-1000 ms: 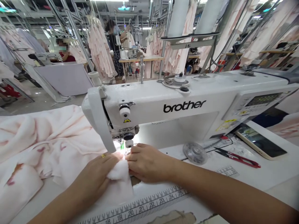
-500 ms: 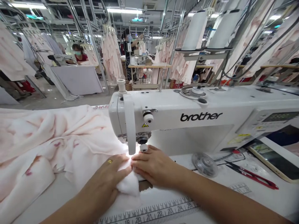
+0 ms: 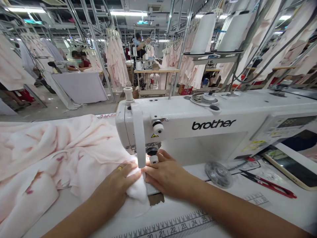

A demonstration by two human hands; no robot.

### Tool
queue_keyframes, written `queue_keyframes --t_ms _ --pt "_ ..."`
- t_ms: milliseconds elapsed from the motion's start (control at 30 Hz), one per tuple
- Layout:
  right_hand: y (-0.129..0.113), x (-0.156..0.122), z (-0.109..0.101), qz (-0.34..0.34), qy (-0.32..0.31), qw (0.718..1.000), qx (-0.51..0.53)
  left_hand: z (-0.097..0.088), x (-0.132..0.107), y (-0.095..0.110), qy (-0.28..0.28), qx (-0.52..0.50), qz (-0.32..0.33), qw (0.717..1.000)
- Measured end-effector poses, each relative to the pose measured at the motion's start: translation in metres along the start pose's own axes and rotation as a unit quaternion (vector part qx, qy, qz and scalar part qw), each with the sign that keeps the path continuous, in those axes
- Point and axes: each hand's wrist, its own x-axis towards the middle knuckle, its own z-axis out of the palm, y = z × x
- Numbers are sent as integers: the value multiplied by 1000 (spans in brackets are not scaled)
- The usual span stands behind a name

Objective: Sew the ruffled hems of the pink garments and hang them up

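Note:
Pale pink, soft fabric (image 3: 81, 158) with small darker pink marks lies bunched left of a white sewing machine (image 3: 178, 112) and runs under its lit needle area. My left hand (image 3: 117, 183), with a ring on one finger, holds the fabric between thumb and fingers just in front of the needle. Close against the machine's head, my right hand (image 3: 165, 175) has its fingers drawn together at the fabric's edge. The two hands' fingertips nearly meet. The needle and presser foot are hidden behind the white guard (image 3: 140, 138) and the fingers.
On the right of the table lie a clear bobbin case (image 3: 218, 174), red-handled thread snips (image 3: 272, 186) and a phone (image 3: 291, 168). A printed ruler (image 3: 183, 226) runs along the front. Thread cones (image 3: 203, 33) stand above. Co-workers and hanging garments (image 3: 116, 59) fill the background.
Both hands have shifted slightly with the fabric near the needle, and the fabric edge in front has drawn in a little. The camera view has moved slightly.

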Motion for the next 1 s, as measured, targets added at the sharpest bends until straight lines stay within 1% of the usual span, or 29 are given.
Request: queue_keyframes --t_ms 167,300,433,500,600,700,800,900,1000 --pt "1 -1 -3 33 -27 999 21 8 -6 -15 14 17 32 999" --pt "2 -3 -3 44 -38 998 28 10 -5 -23 -12 15 7 1000" --pt "4 -2 -5 48 -40 998 3 2 6 -20 -46 20 -19 999" --pt "6 -2 -7 20 -26 999 -7 -3 11 -15 -37 34 -12 999" --pt "9 -2 -12 -52 -14 999 -5 -10 12 -6 -24 41 9 999" --pt "12 -3 -13 -124 -23 992 1 -17 10 4 -58 16 20 998" --pt "12 -4 -11 -185 -28 982 12 -21 9 13 -76 -5 -2 997" --pt "11 -5 -8 -214 -35 976 30 -19 7 19 -73 -23 -8 997" --pt "8 -6 -7 -224 -49 973 41 -13 4 21 -69 -29 1 997"
